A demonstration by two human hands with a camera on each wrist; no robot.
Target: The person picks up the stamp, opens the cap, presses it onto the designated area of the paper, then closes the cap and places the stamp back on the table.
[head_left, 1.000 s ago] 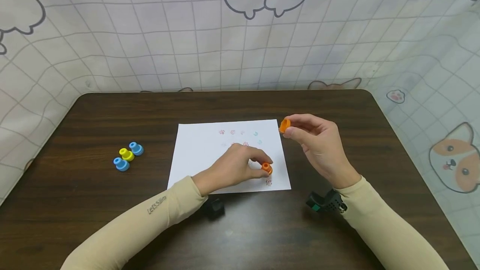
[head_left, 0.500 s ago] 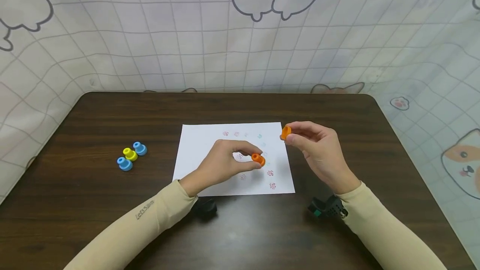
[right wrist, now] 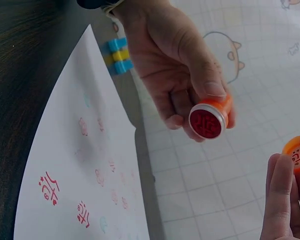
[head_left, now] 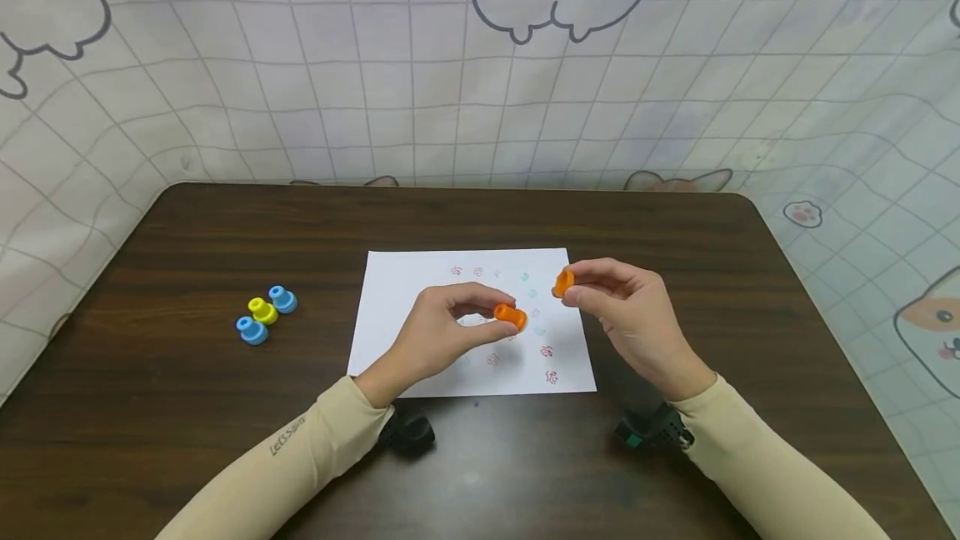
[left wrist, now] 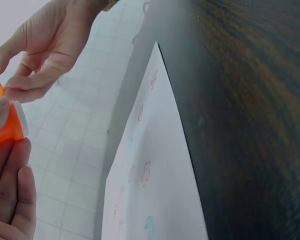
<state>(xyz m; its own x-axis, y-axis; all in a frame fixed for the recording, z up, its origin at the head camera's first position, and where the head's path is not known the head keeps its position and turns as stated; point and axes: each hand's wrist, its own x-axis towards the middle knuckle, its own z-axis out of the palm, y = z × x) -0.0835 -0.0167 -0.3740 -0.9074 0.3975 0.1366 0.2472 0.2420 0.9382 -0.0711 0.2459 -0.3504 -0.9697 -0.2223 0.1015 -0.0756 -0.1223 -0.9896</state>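
Above the marked paper, my left hand pinches an orange stamp between thumb and fingers. Its round red stamping face shows uncovered in the right wrist view, turned toward my right hand. My right hand holds the orange cap by its edge, with the hollow side facing left. A small gap separates stamp and cap in the head view. Red writing shows on the cap's end in the right wrist view. Beneath both hands lies a white sheet of paper with red and teal stamp prints.
Two blue stamps and a yellow stamp stand close together on the left of the dark wooden table. A grid-patterned cloth hangs behind and beside the table.
My left hand has lifted the orange stamp off the paper's right part and brought it left, tilting it toward the cap. My right hand has lowered slightly, and the cap has moved nearer the stamp.
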